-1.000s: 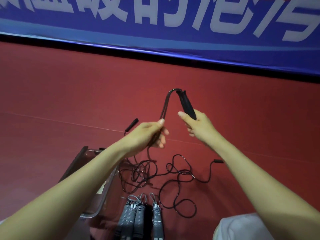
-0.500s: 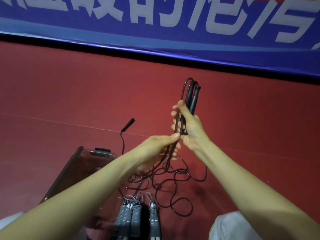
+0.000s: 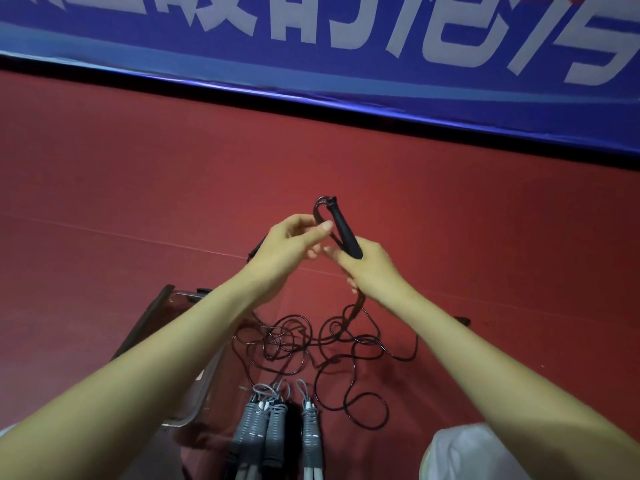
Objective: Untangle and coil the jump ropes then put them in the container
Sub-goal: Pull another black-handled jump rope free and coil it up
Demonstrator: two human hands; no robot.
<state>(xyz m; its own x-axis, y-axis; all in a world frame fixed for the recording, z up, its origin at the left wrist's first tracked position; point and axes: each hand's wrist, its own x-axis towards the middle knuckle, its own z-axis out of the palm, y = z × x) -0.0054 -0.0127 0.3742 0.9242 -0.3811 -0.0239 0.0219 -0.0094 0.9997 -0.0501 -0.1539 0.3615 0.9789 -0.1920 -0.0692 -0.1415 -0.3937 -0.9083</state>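
Both hands are raised together over the red floor (image 3: 485, 220), fingertips nearly touching. My right hand (image 3: 375, 271) is wrapped round a black handle (image 3: 346, 233), which points up and away from me. The black cord (image 3: 320, 211) leaves the handle's top in a tight loop. My left hand (image 3: 289, 249) pinches that loop between thumb and fingers, just beside the handle.

Below my right hand the cord drops to the floor and joins a loose tangle (image 3: 304, 341) between my forearms. A second black handle (image 3: 257, 247) lies on the floor, mostly hidden behind my left hand. A dark handle end (image 3: 462, 320) shows just past my right forearm.

The clear container (image 3: 183, 301) sits on the floor to the left, under my left forearm. I cannot tell what it holds. Three grey ribbed handles (image 3: 277, 427) lie side by side just right of it, nearest me. A blue banner (image 3: 450, 98) with white characters runs along the far edge.
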